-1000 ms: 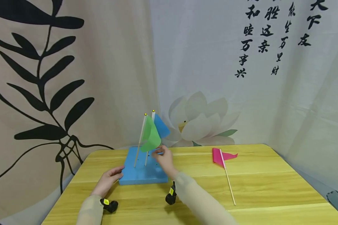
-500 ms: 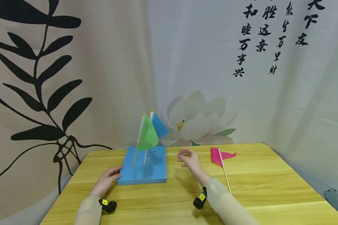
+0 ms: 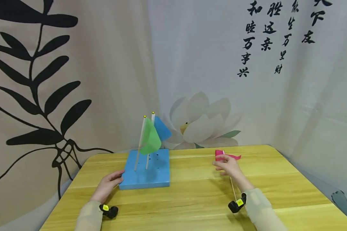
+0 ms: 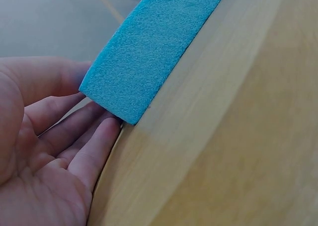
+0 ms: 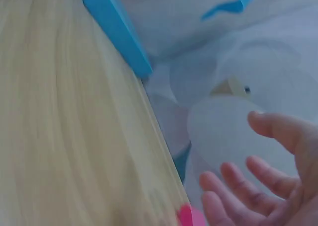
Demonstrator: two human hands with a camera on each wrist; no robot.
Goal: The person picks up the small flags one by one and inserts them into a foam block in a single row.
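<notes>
My left hand (image 3: pixel 107 184) rests against the left side of a blue foam board (image 3: pixel 157 177); in the left wrist view its fingers and thumb touch the board's corner (image 4: pixel 126 72). Upright in holes of this board stand a green flag (image 3: pixel 150 138) and, behind it, a blue flag (image 3: pixel 162 129). On the right, my right hand (image 3: pixel 230 166) hovers over a pink pennant flag (image 3: pixel 218 152) lying on the table, and covers part of its cloth and stick. Spread, loosely bent fingers (image 5: pixel 243 186) show in the right wrist view, holding nothing.
A wooden table (image 3: pixel 191 199) carries everything. Several small holes dot the board's top. Behind the table's far edge hangs a curtain (image 3: pixel 121 80) printed with leaves, a lotus and writing. Each wrist wears a small black camera (image 3: pixel 235 206).
My right hand has left the green and blue flags beside the board and moved right, to above the pink flag. The left hand stays at the board's side. The view has shifted slightly.
</notes>
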